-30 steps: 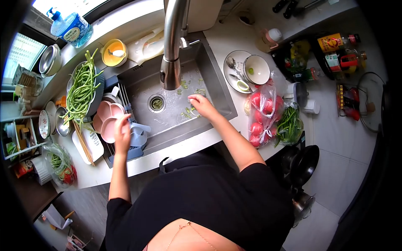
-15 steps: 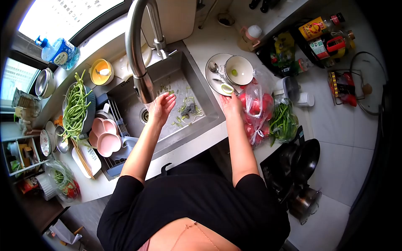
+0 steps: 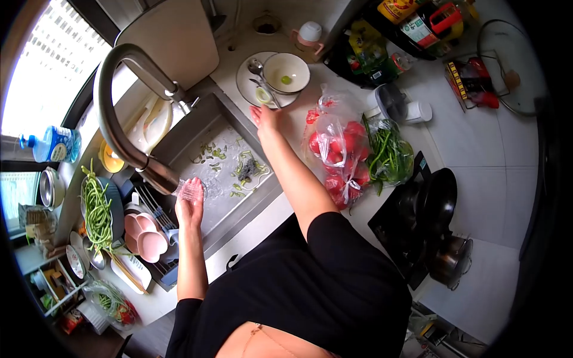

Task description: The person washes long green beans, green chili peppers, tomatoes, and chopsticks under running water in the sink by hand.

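Note:
My left hand [image 3: 191, 201] is palm up with fingers apart under the spout of the tap [image 3: 160, 176], and water runs over it. Below lies the steel sink [image 3: 222, 190], with green scraps [image 3: 210, 153] and a dark clump [image 3: 246, 171] on its wet floor. My right hand [image 3: 265, 121] reaches across the sink's right edge, fingers stretched out at the near rim of a white plate [image 3: 243, 83]. It seems to touch the rim. On that plate stand a white bowl [image 3: 297, 67], a metal spoon [image 3: 255, 67] and a pale green ring-shaped piece [image 3: 262, 95].
Plastic bags of red produce [image 3: 343, 146] and green peppers [image 3: 391, 152] lie right of the sink. Left are a bowl of long beans [image 3: 98, 212], a pink dish [image 3: 147, 237] and chopsticks [image 3: 128, 271]. Black pans [image 3: 439, 203] stand at the right.
The view has turned, shifting the scene. A wider gap shows between the plate and the red produce bag, with my right hand still at the plate's rim. My left hand stays under the tap.

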